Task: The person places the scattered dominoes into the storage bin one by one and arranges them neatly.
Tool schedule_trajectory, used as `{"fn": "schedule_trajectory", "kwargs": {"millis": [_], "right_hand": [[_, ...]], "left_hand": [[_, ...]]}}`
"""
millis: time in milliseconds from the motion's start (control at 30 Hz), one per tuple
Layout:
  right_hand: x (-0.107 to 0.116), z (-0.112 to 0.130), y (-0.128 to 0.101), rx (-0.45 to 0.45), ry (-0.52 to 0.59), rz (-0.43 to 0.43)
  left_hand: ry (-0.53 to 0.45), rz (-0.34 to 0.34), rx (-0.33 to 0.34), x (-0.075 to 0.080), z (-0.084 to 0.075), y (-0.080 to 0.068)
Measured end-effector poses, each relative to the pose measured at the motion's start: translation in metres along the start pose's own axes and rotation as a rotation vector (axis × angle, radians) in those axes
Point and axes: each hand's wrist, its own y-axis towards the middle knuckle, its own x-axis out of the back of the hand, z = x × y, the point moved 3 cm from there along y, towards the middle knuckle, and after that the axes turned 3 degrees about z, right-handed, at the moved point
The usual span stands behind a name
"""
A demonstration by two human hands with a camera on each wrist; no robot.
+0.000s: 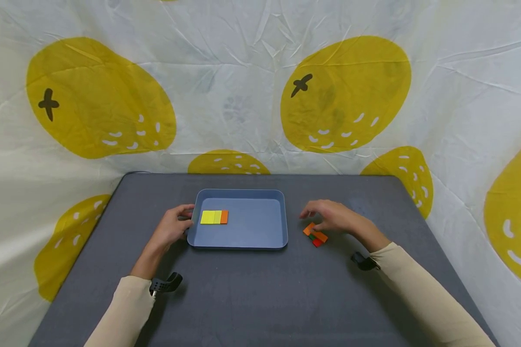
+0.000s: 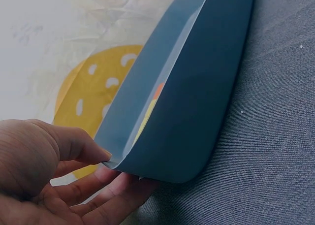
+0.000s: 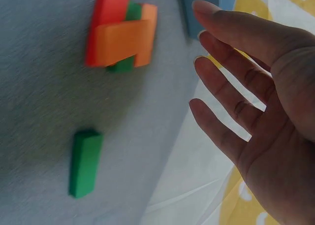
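A blue-grey tray (image 1: 256, 221) lies on the table. Inside it, yellow blocks (image 1: 210, 217) and one orange block (image 1: 224, 217) stand side by side in a row. At the tray's left side, my left hand (image 1: 171, 227) pinches the rim, thumb on top and fingers against the outside. My right hand (image 1: 333, 217) hovers right of the tray with spread, slightly bent fingers and nothing in them. Close to it sits a small pile: orange blocks (image 3: 123, 38), a red block (image 3: 106, 18) and green partly hidden beneath. A lone green block (image 3: 86, 163) lies apart, hidden in the head view.
The dark grey table (image 1: 252, 299) extends in front of the tray. Behind it hangs a white cloth (image 1: 239, 106) printed with yellow fruit shapes. Each wrist wears a black strap-like device (image 1: 167, 283).
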Motion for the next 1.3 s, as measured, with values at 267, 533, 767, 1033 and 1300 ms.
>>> {"fn": "schedule_trajectory", "kwargs": {"millis": [267,533,767,1033,1300], "right_hand": [[-0.008,-0.01,-0.013,0.012,0.011,0.009],[-0.017,-0.021,-0.023,-0.005,0.044,0.068],[-0.023,-0.025,-0.028,0.05,0.049,0.066],[-0.027,-0.027,-0.03,0.091,0.021,0.047],[-0.028,-0.028,-0.026,0.113,-0.004,0.002]], "left_hand": [[0.002,0.001,0.003,0.0,0.001,0.0],[0.002,0.004,-0.003,-0.001,0.0,0.0],[0.003,0.005,-0.007,-0.001,0.0,0.0],[0.002,-0.007,-0.01,-0.001,-0.001,-0.001],[0.019,-0.016,-0.019,0.0,-0.001,-0.001]]}}
